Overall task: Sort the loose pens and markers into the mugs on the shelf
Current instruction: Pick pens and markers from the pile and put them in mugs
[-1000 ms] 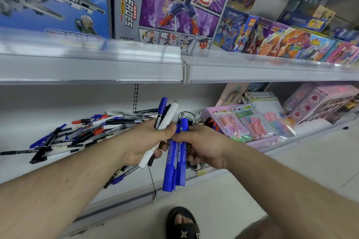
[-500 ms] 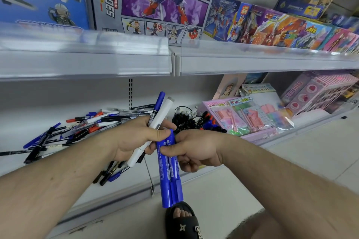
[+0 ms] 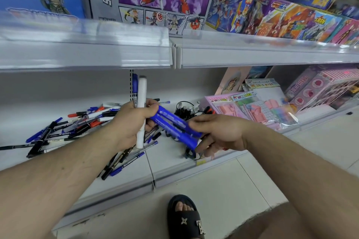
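**Blue markers held between both hands**

While the left hand (image 3: 134,122) grips an upright white marker (image 3: 141,103) and a blue pen (image 3: 135,87) in its curled fingers, its thumb also touches the upper end of the blue markers (image 3: 174,126). These slant down to the right hand (image 3: 219,134), whose fingers pinch their lower end. Loose pens (image 3: 77,124) lie scattered on the shelf (image 3: 174,165) behind the left wrist.
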Tool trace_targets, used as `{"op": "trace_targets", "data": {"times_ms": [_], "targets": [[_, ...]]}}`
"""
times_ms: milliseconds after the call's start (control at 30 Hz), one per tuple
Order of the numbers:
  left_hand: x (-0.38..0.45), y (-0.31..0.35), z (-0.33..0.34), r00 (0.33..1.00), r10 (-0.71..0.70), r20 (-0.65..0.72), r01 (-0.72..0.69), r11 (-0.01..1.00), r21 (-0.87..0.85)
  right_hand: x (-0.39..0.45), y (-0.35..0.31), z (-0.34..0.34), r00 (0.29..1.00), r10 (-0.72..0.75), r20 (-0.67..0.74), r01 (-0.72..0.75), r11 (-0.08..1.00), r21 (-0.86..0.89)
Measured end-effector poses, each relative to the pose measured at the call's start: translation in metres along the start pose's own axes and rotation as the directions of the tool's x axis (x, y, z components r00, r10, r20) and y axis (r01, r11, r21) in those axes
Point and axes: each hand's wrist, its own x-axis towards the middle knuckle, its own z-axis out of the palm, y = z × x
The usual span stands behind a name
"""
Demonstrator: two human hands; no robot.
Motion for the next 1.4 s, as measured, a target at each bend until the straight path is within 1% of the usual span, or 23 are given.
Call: {"op": "trace_targets", "data": {"times_ms": [67,133,300,367,400,467,500,633,667,700,733,800,833,867,900,933,967,1000,1067,1133,1233,1333,1400], "targets": [[0.002,-0.004,0.005,0.996,0.011,-0.086,-0.021,0.993,-0.113,0.000,0.004,-0.011,1.000,0.028,0.004,-0.028,0.979,0.202],[0.004,-0.009,0.013,0.991,0.016,-0.134,-0.038,0.987,-0.158,0.000,0.004,-0.018,0.999,0.016,-0.035,-0.004,0.950,0.314],[0.009,-0.016,0.034,0.985,0.057,-0.162,-0.087,0.979,-0.186,0.003,-0.003,-0.028,0.977,-0.021,-0.210,0.105,0.912,0.397],[0.010,-0.018,0.040,0.989,0.064,-0.135,-0.085,0.984,-0.157,0.005,-0.002,-0.034,0.947,-0.039,-0.319,0.176,0.893,0.414],[0.010,-0.020,0.044,0.992,0.064,-0.107,-0.079,0.988,-0.136,0.006,-0.002,-0.038,0.918,-0.044,-0.394,0.214,0.892,0.398],[0.010,-0.024,0.052,0.997,0.062,-0.047,-0.066,0.994,-0.090,0.006,-0.001,-0.047,0.853,-0.060,-0.519,0.262,0.908,0.326],[0.010,-0.026,0.056,0.998,0.060,-0.025,-0.062,0.996,-0.064,0.005,0.000,-0.050,0.832,-0.067,-0.550,0.272,0.914,0.300],[0.016,-0.032,0.065,0.999,0.031,0.020,-0.031,1.000,0.000,0.000,0.008,-0.056,0.833,-0.055,-0.550,0.240,0.932,0.270],[0.019,-0.034,0.065,0.999,0.019,0.027,-0.019,1.000,0.013,-0.002,0.010,-0.058,0.823,-0.048,-0.565,0.227,0.941,0.251],[0.022,-0.036,0.064,1.000,0.005,0.028,-0.006,1.000,0.026,-0.004,0.011,-0.064,0.797,-0.046,-0.602,0.226,0.948,0.226],[0.025,-0.038,0.063,1.000,-0.012,0.020,0.011,0.999,0.039,-0.005,0.013,-0.072,0.754,-0.053,-0.655,0.232,0.954,0.189],[0.033,-0.043,0.059,0.999,-0.042,-0.013,0.043,0.997,0.056,-0.006,0.017,-0.094,0.649,-0.098,-0.754,0.212,0.976,0.056],[0.036,-0.044,0.058,0.998,-0.054,-0.025,0.056,0.997,0.053,-0.007,0.022,-0.104,0.600,-0.146,-0.787,0.158,0.985,-0.063],[0.040,-0.046,0.058,0.997,-0.066,-0.030,0.067,0.997,0.043,-0.008,0.028,-0.113,0.559,-0.212,-0.802,0.068,0.975,-0.210],[0.043,-0.047,0.059,0.997,-0.077,-0.027,0.078,0.996,0.031,-0.007,0.036,-0.120,0.537,-0.277,-0.797,-0.040,0.935,-0.351],[0.045,-0.047,0.062,0.996,-0.088,-0.018,0.089,0.996,0.023,-0.006,0.045,-0.125,0.537,-0.319,-0.781,-0.143,0.878,-0.457],[0.047,-0.048,0.064,0.995,-0.101,-0.007,0.101,0.995,0.020,-0.004,0.056,-0.128,0.552,-0.332,-0.765,-0.218,0.828,-0.517],[0.048,-0.048,0.068,0.993,-0.116,0.004,0.116,0.993,0.019,-0.001,0.066,-0.130,0.574,-0.330,-0.749,-0.258,0.795,-0.548],[0.052,-0.051,0.073,0.989,-0.146,0.019,0.146,0.989,0.017,0.008,0.087,-0.131,0.625,-0.326,-0.710,-0.290,0.748,-0.598],[0.055,-0.054,0.075,0.986,-0.165,0.022,0.164,0.986,0.016,0.020,0.106,-0.132,0.650,-0.335,-0.682,-0.275,0.733,-0.623],[0.057,-0.057,0.076,0.982,-0.185,0.022,0.184,0.982,0.034,0.039,0.126,-0.133,0.664,-0.351,-0.660,-0.247,0.731,-0.637],[0.060,-0.058,0.072,0.982,-0.189,0.020,0.188,0.981,0.049,0.057,0.138,-0.134,0.678,-0.446,-0.584,-0.181,0.668,-0.721],[0.063,-0.058,0.070,0.983,-0.183,0.003,0.183,0.981,0.060,0.066,0.141,-0.135,0.666,-0.513,-0.542,-0.136,0.630,-0.764]]}}
